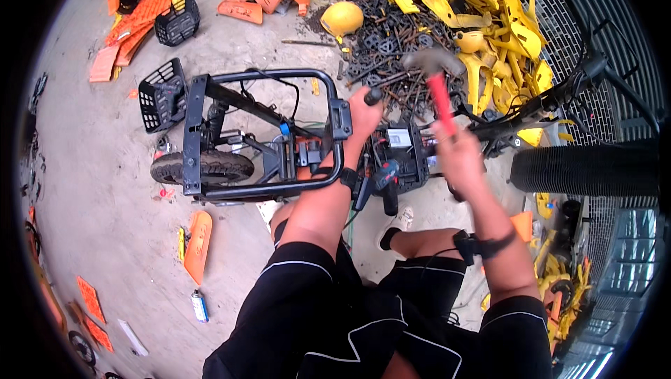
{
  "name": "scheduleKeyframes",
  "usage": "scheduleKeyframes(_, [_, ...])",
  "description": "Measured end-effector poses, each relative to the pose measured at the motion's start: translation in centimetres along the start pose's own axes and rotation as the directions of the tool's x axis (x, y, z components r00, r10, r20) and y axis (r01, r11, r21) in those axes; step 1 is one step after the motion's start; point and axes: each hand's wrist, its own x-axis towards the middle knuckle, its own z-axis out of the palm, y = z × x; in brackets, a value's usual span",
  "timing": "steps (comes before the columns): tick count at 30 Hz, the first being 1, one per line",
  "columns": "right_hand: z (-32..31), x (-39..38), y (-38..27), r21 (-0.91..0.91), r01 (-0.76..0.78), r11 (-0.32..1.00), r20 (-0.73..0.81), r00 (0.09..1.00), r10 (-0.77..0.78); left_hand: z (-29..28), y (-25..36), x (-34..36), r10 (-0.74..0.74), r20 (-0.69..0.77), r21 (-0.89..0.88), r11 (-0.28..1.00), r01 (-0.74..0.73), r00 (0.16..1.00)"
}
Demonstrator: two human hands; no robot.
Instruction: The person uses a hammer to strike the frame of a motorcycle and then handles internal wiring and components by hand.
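Note:
A partly stripped scooter chassis [220, 192] with a black tubular frame and rear wheel [168, 168] lies across below me, its deck holding a silver box [398, 138]. My left hand [363, 115] reaches past the frame, fingers closed on a short black handle [372, 97]; what it belongs to is hidden. My right hand [458, 159] grips a hammer with a red handle [439, 94], raised to the right of my left hand; its blurred head [433, 61] is uppermost. A cordless drill [384, 178] rests on the chassis just below the silver box.
Heaped yellow panels [517, 37] and dark metal parts [377, 44] lie beyond the chassis. A black basket [154, 103], orange panels [198, 246] and a spray can [200, 305] are on the concrete floor [105, 155]. A dark ribbed column [580, 169] stands at right.

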Motion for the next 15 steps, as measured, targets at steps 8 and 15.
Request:
scheduleKeyframes(8, [-0.8,-0.1,-0.2,0.359,0.289,0.887,-0.357,0.921,-0.156,-0.3,0.8,-0.3,-0.054,0.078,0.005,0.999,0.054,0.996])
scheduleKeyframes(15, [-5.2,-0.6,-1.3,0.371,-0.062,0.927,0.033,0.998,0.053,-1.3,-1.0,0.1,-0.017,-0.013,0.05,0.999,0.018,1.0])
